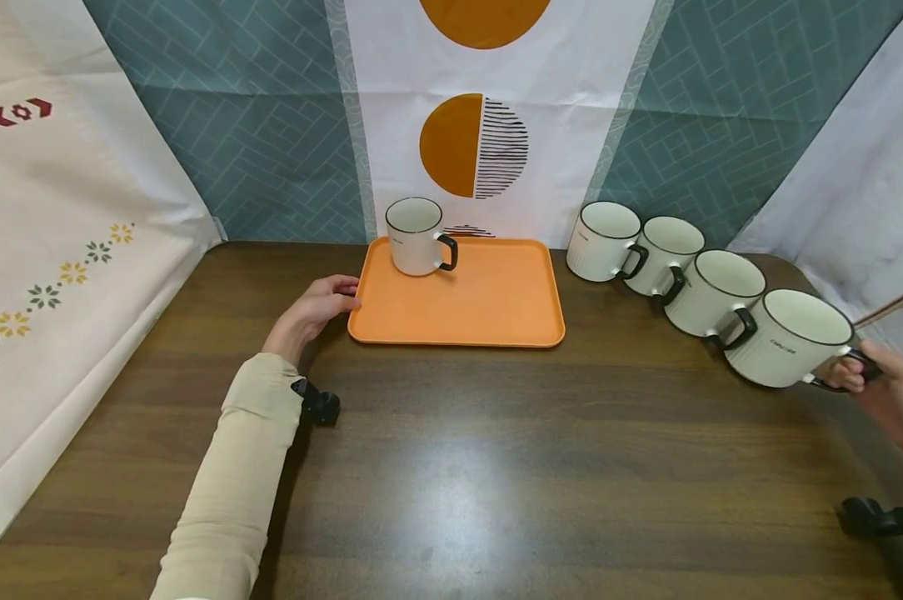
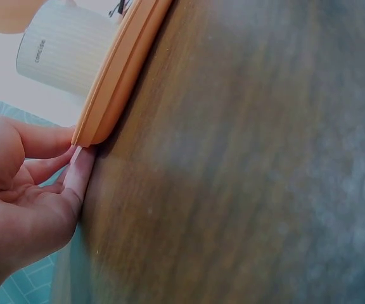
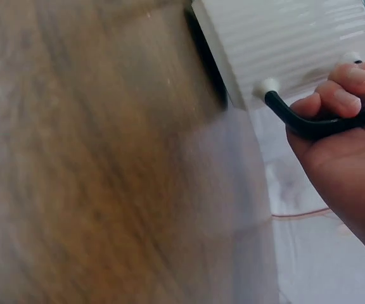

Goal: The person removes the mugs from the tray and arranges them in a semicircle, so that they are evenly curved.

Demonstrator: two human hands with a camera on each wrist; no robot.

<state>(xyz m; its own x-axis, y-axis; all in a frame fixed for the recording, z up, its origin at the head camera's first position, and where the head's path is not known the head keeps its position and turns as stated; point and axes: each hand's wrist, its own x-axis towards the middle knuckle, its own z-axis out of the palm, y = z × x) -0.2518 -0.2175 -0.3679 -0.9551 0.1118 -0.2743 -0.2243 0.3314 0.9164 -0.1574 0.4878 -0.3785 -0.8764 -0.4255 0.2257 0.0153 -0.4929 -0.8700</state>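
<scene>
An orange tray (image 1: 489, 300) lies on the wooden table, and a white mug (image 1: 414, 242) with a black handle stands upright on its left back part. At the tray's left edge, my left hand (image 1: 316, 312) pinches the rim between thumb and fingers; the left wrist view shows the fingertips (image 2: 75, 171) at the corner. On the right, my right hand (image 1: 894, 387) has its fingers curled round the black handle (image 3: 322, 126) of the nearest white mug (image 1: 785, 342). That mug is upright; whether its base touches the table I cannot tell.
Three more white mugs stand in a slanting row behind the held one: a near one (image 1: 714, 292), a middle one (image 1: 665, 258) and a far one (image 1: 601, 242). A patterned cloth (image 1: 271, 125) hangs along the table's back edge, with pale cloths at both sides.
</scene>
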